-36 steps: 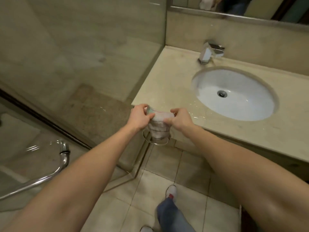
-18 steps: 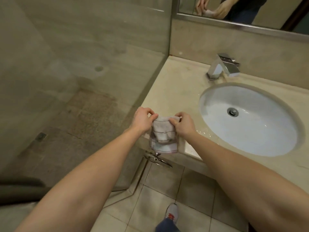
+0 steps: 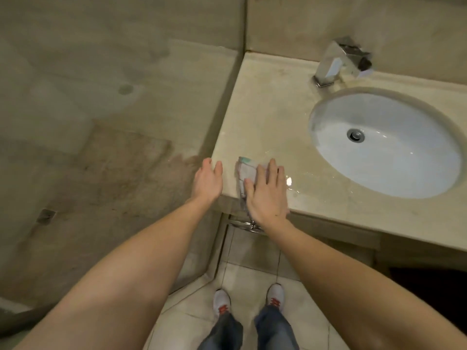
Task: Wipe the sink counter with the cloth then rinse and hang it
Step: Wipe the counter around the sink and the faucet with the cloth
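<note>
The cloth (image 3: 249, 174) lay flat on the worktop (image 3: 265, 117) under our right hand (image 3: 266, 190), its near edge hanging a little over the front lip. Half a second before, we had held it bunched between both hands in the air just off that front corner; now it was down and spread, so the handling was over and the wiping could start.

Our right hand was open, palm down, fingers (image 3: 271, 170) stretched forward across the cloth, pressing rather than gripping. Our left hand (image 3: 208, 181) had let go: it hung open just to the left of the cloth, over the worktop's corner, fingers loosely together, with nothing in it. Whether it touched the edge we could not tell.

Just beyond the right hand's fingertips and off to its right, water (image 3: 293, 184) shone on the stone, running toward the sink (image 3: 384, 145). The tap (image 3: 338, 64) stood well beyond both hands, at the back.

We judged the task to be at its very beginning: the wet patch nearest the right hand looked like the obvious first pass. Rinsing and hanging were still to come. A metal ring (image 3: 243, 224) showed under the worktop, below the right wrist, perhaps the place for hanging.
</note>
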